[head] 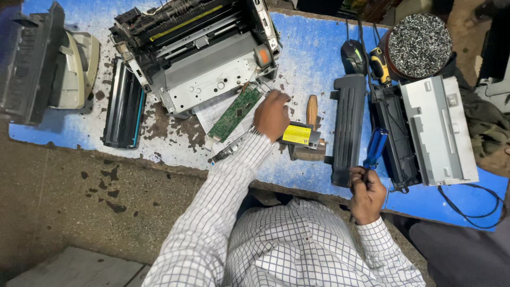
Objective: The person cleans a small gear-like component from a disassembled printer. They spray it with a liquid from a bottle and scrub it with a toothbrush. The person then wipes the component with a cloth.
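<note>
While the left hand [271, 114] rests beside a yellow-labelled box [298, 135], fingers curled; the right hand [366, 194] grips a blue-handled screwdriver [376, 149].

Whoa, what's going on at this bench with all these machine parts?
A person in a checked shirt is at a worn blue table beside a stripped-open printer. Their left hand reaches to the printer's lower corner, next to a green circuit board. Their right hand grips a blue-handled screwdriver, its handle pointing up. Around them lie a black toner cartridge, a long black plastic part, a grey panel and a tub of screws.
</note>
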